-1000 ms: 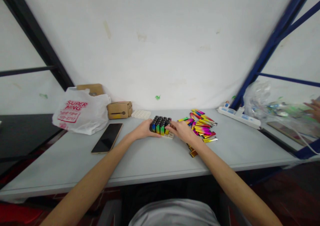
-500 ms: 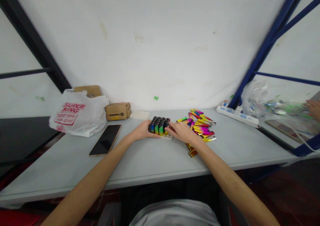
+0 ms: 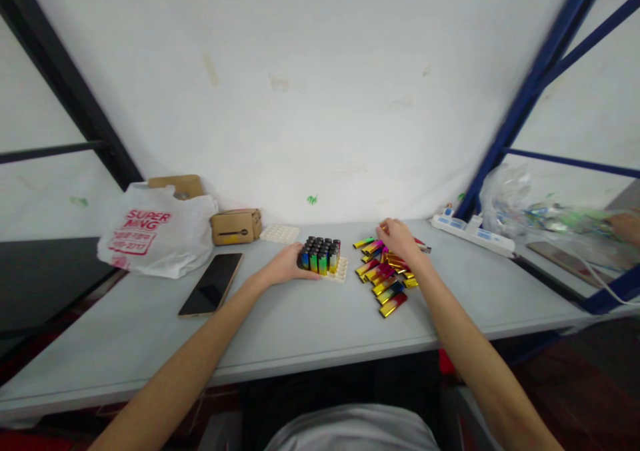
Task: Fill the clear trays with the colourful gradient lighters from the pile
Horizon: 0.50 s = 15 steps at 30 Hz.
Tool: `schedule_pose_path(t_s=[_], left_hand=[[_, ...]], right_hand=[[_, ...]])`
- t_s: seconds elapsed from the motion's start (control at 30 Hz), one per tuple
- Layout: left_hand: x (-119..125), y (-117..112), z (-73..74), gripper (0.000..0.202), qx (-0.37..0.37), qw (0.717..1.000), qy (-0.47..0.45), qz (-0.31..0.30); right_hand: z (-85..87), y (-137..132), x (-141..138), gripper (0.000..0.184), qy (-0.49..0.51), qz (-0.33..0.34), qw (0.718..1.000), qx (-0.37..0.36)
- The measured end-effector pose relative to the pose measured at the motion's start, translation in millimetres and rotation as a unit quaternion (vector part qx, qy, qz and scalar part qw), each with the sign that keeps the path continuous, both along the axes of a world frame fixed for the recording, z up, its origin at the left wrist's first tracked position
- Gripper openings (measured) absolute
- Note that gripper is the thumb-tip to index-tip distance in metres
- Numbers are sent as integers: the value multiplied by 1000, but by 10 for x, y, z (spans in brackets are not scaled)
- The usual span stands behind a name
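On the counter (image 3: 310,331), the nearest of the loose lighters (image 3: 393,304) lie flat, long axes slanting from near left to far right, gold ends toward the person and coloured ends away; half a second ago the right forearm partly hid this near end of the pile, and now it shows. To the left, the phone (image 3: 213,284) lies face up, its long axis also running from near left to far right. Further in, the standing lighters (image 3: 320,258) sit in the tray (image 3: 341,271), upright with black tops up. The left hand (image 3: 287,263) is curled around their left side, thumb along the near face, just as it was. Open cells show along the tray's right side, where the right hand (image 3: 394,236) was pressing at the lighters before. That hand is now over the far part of the pile, fingers bent and partly closed; whether it has hold of a lighter, I cannot tell. Beyond the tray, toward the left, the spare tray (image 3: 280,233) lies flat beside the box (image 3: 236,226).
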<state>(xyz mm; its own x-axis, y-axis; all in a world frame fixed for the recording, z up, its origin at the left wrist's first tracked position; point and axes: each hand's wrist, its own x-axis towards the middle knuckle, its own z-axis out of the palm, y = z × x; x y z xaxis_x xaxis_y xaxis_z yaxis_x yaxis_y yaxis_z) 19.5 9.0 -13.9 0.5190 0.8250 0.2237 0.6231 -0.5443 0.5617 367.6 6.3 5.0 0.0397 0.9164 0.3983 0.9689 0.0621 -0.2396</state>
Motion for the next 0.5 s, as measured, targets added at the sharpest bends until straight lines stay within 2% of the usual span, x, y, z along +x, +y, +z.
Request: schedule_pose_path(t_s=[0.1,0.2,0.3,0.5], left_hand=[[1,-6,0,81,-2,1000,5,3],[8,-20,17,81,-1,1000,9,-2],[14,-28,29,80,-2,1000,6,-5],[18,-32,25,79,-6,1000,0,4]], right_hand=[[-61,276,373,35,-24,-62,998,-14],[-147,455,592,40,-25,-27,997,-67],[-224,521,652,37,-26,23,994,-104],[-260,491,584,24,-26,41,993,-106]])
